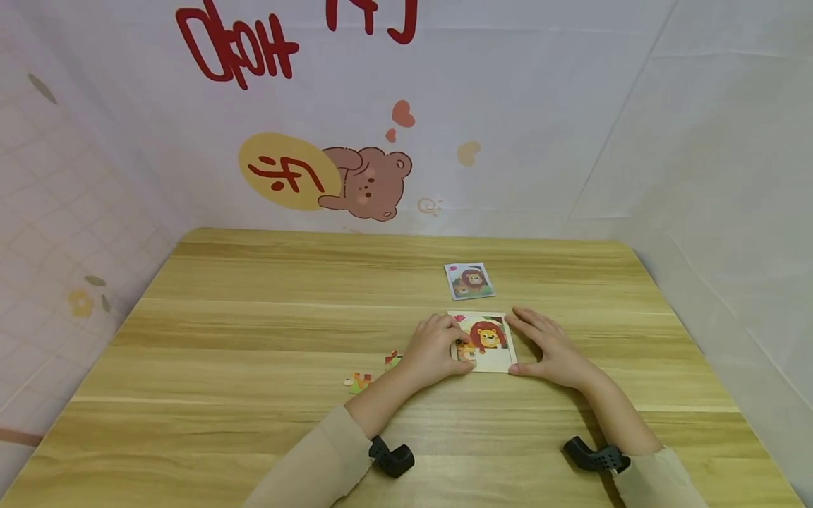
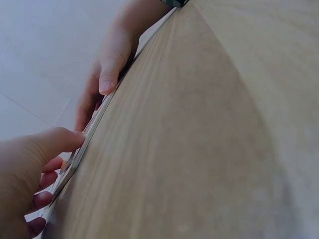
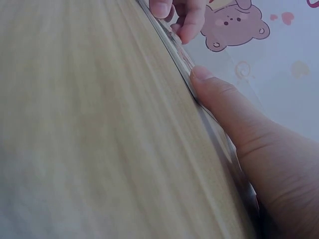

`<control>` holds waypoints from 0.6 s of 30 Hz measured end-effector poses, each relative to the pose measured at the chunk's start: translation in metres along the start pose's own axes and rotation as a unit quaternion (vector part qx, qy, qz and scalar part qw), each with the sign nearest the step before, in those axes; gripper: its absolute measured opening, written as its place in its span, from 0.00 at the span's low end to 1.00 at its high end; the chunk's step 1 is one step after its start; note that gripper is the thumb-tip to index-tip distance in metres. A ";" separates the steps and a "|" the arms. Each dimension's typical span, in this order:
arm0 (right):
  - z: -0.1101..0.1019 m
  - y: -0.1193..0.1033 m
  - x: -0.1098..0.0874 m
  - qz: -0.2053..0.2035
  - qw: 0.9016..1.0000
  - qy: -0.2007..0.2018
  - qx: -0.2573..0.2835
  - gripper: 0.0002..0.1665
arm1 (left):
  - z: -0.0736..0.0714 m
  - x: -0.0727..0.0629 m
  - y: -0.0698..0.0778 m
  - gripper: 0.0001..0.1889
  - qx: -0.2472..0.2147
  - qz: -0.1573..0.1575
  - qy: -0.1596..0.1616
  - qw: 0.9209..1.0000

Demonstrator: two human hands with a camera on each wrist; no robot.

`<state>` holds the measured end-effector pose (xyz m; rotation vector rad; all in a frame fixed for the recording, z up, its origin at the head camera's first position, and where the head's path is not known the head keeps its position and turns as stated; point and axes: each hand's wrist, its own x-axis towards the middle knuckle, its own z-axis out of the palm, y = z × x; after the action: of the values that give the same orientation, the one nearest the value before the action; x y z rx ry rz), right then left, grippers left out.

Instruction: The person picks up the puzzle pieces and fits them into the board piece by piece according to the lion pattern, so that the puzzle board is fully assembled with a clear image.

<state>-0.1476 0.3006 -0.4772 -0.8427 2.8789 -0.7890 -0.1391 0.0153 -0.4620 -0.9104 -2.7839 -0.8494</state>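
A pale wooden puzzle board (image 1: 494,363) lies flat on the table, its upper part filled with a lion picture (image 1: 488,334) and its lower right bare. My left hand (image 1: 435,351) is at the board's left side, thumb and index finger pinching a puzzle piece (image 1: 468,355) with a small animal's face at the lower left. Those fingers hide part of the piece, so I cannot tell whether it sits flush. Along the right side, my right hand (image 1: 555,354) grips the board, thumb at the near corner and fingertips at the far one.
Two loose puzzle pieces lie left of the board: an orange and green one (image 1: 359,382) and a red and green one (image 1: 392,359) partly behind my left wrist. A card (image 1: 470,281) with the same lion picture lies beyond the board. A printed wall covering (image 1: 521,106) stands behind the wooden table (image 1: 254,303).
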 end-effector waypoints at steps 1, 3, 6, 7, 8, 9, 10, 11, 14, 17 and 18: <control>-0.001 0.000 0.000 0.001 1.000 0.000 0.002 0.55 | 0.000 0.000 0.000 0.21 0.002 -0.003 -0.002 1.000; -0.001 0.000 0.000 -0.002 1.000 0.000 0.004 0.55 | 0.000 0.001 0.001 0.21 0.005 -0.009 -0.006 1.000; -0.001 0.000 0.000 -0.007 1.000 0.004 0.001 0.55 | 0.000 0.000 0.000 0.21 0.007 -0.015 -0.008 1.000; 0.000 0.000 0.000 -0.007 1.000 0.004 -0.001 0.55 | 0.000 0.000 0.000 0.21 0.007 -0.016 -0.008 1.000; 0.000 0.000 0.000 -0.008 1.000 0.004 -0.002 0.55 | 0.000 -0.001 0.000 0.22 0.006 -0.017 -0.007 1.000; 0.001 0.000 0.001 -0.009 1.000 0.004 -0.002 0.54 | -0.001 -0.001 -0.001 0.22 0.004 -0.018 -0.005 1.000; 0.001 0.000 0.001 -0.011 1.000 0.005 -0.003 0.54 | -0.001 -0.002 -0.001 0.22 0.003 -0.018 -0.003 1.000; 0.001 0.000 0.001 -0.012 1.000 0.006 -0.004 0.54 | -0.001 -0.002 -0.002 0.22 0.000 -0.018 -0.002 1.000; 0.001 0.000 0.002 -0.011 1.000 0.005 -0.004 0.54 | -0.002 -0.004 -0.003 0.22 -0.010 -0.017 0.001 1.000; 0.001 -0.001 0.003 -0.006 1.000 0.001 -0.003 0.55 | -0.002 -0.005 -0.004 0.22 -0.019 -0.015 0.002 1.000; 0.000 -0.002 0.003 -0.004 1.000 -0.001 -0.002 0.55 | -0.002 -0.005 -0.004 0.22 -0.019 -0.014 0.003 1.000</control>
<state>-0.1488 0.2978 -0.4764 -0.8568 2.8787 -0.7824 -0.1376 0.0085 -0.4637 -0.8739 -2.7916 -0.9118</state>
